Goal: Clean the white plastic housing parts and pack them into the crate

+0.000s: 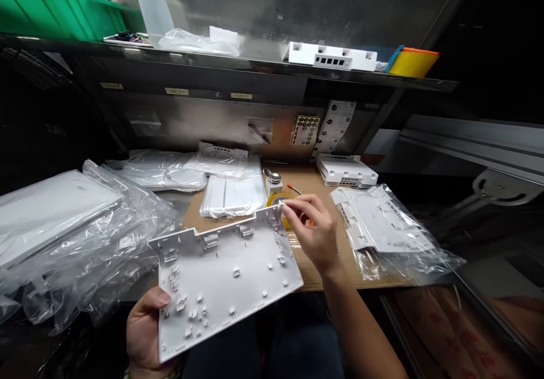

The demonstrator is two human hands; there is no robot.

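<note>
We hold the panel (238,294) in the air at the near edge of the counter (310,274), its studded inner face up toward us. Its long axis runs crosswise on a slant, the right end farther from our body than the left.

Our left hand (147,328) grasps the panel by its left short edge, toward the near corner, with the thumb over the inner face. Our right hand (312,223) pinches at the panel's far right corner, thumb and forefinger together. Whether a small loose piece also sits between the fingertips we cannot tell.

The relation that matters is this: from the right hand, the panel stretches leftward and back toward us, so the two hands sit near opposite ends of it. Both touch the panel, but only the right hand is at the far corner.

Just beyond that corner lies the tape (272,199), partly hidden, with the jar (274,182) behind it. To the panel's right is a bagged part (386,223); to its left, plastic bags (114,260); beyond its far edge, a pile of sheets (232,195).
</note>
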